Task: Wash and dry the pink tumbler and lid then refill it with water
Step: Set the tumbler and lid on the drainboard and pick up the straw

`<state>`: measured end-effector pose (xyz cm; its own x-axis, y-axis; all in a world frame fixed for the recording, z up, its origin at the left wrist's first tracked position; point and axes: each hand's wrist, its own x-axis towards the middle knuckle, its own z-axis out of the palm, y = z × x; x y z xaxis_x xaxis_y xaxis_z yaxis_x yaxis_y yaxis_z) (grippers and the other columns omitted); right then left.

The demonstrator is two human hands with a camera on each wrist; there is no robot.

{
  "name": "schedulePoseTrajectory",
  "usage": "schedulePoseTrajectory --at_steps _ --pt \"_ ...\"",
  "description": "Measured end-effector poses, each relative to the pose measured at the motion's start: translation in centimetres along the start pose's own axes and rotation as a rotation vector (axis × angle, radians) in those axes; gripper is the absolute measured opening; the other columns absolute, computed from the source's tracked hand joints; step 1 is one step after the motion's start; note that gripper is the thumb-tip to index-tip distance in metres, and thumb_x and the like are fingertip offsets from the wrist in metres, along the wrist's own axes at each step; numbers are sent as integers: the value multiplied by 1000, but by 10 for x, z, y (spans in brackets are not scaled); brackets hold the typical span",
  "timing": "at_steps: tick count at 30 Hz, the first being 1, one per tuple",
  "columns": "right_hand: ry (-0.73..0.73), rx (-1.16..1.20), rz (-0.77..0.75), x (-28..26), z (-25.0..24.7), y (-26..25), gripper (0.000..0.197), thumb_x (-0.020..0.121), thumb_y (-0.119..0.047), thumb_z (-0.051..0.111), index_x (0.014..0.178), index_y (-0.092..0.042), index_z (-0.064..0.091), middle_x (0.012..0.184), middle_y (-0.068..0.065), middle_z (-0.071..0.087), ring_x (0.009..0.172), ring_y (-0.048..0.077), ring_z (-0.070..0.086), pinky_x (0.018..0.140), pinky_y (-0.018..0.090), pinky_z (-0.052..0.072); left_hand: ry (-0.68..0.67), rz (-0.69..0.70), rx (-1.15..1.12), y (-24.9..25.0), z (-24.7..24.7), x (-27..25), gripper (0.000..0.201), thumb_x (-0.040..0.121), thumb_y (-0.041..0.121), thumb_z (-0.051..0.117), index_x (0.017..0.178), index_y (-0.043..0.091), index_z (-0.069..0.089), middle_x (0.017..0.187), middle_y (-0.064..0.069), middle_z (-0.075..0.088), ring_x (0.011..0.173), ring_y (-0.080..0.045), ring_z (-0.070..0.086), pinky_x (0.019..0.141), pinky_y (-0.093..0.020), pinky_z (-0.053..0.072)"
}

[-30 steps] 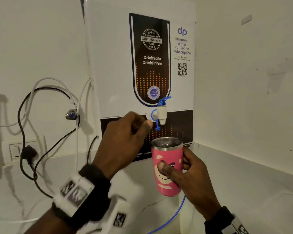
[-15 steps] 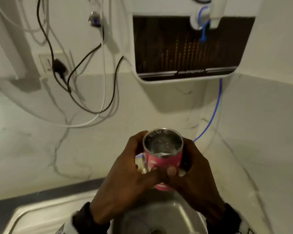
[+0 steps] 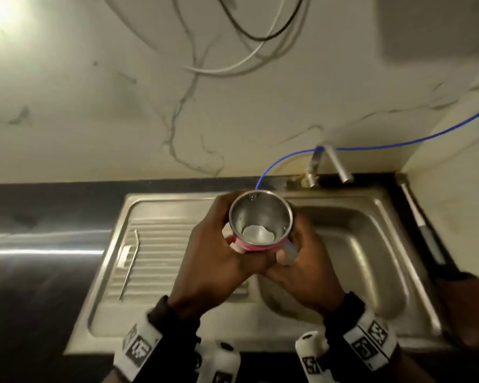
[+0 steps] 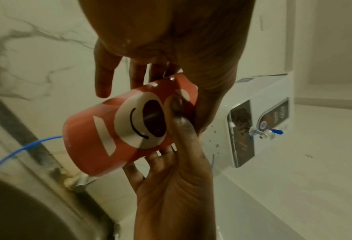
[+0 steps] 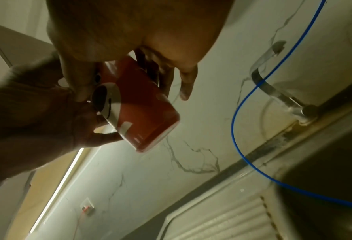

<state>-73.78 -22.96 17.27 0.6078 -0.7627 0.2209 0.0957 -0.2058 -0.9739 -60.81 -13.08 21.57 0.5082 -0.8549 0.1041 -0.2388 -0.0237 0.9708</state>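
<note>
Pink tumbler sits upright between my two hands, above the steel sink, its open mouth facing up at me with a little water lying in the bottom of the shiny inside. My left hand wraps around its left side, fingers curled behind the cup and thumb across the front. My right hand is clamped on the right side the same way, and the two thumbs meet just below the rim on the side nearest me. From my left wrist the cup shows its painted face, white patch and dark nose, with my right thumb pressed beside that nose. The cup carries no lid.

Beyond my fingertips the tap stands at the back edge of the sink, and a thin blue hose runs past it toward my right. To the left of my left hand, the ribbed draining board holds a thin bent metal straw. Further to my right, the white water purifier hangs on the wall, seen from the left wrist. Loose black and white cables droop on the marble wall far ahead of both hands.
</note>
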Motion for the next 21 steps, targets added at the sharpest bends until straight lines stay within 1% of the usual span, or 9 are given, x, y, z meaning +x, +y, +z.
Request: schedulePoseTrajectory --at_steps 2,4,7,9,11,13,16,18,21 --pt "-89 -45 77 -2 17 19 87 70 -26 95 144 -20 48 132 -9 67 123 13 64 100 31 52 29 -32 -16 -20 -17 -5 84 61 6 103 132 28 63 122 16 74 117 -4 69 86 -18 56" --pt "-179 -123 153 -2 29 39 96 70 -17 95 150 -26 41 140 -9 61 131 9 58 106 29 49 64 -51 -19 -43 -33 -7 85 61 5 103 133 24 62 123 15 73 118 -5 68 86 -19 57" --pt "-291 -372 185 -3 38 89 90 77 -40 89 152 -27 40 149 -17 49 138 1 47 113 26 41 122 -78 0 -80 -55 -11 87 62 8 104 135 23 61 128 17 69 122 -7 66 89 -23 58" --pt "-335 -590 259 -8 44 123 89 79 -55 82 152 -22 43 153 -7 45 141 8 44 117 33 39 163 -83 24 -105 -68 -13 87 63 12 104 137 23 59 130 18 67 124 -9 65 92 -29 60" --pt "-348 -678 356 -13 55 148 88 79 -47 84 151 -15 44 155 3 42 141 17 44 117 29 35 193 -91 27 -129 -79 -15 87 64 12 104 138 21 58 131 18 67 124 -10 65 93 -30 59" --pt "-387 -735 387 -15 70 166 87 77 -41 87 148 -12 45 154 8 41 142 24 43 116 28 32 204 -110 20 -152 -86 -17 87 65 12 104 138 18 58 131 18 66 124 -8 64 92 -24 58" --pt "-407 -837 347 -14 94 186 82 74 -47 84 141 -17 47 148 7 43 133 31 48 111 40 43 208 -149 23 -182 -94 -17 88 65 14 104 139 19 57 131 21 63 126 -6 62 92 -25 59" --pt "-420 -931 338 -12 107 192 85 74 -54 80 143 -21 42 150 4 38 133 31 44 104 45 48 209 -173 25 -199 -97 -18 89 65 16 104 139 20 56 133 20 62 126 -8 62 93 -28 60" --pt "-444 -1054 336 -12 122 194 90 75 -58 77 146 -22 36 154 1 31 136 29 36 94 49 52 208 -189 37 -219 -101 -19 91 64 19 105 139 22 55 130 26 61 124 -9 63 93 -31 61"
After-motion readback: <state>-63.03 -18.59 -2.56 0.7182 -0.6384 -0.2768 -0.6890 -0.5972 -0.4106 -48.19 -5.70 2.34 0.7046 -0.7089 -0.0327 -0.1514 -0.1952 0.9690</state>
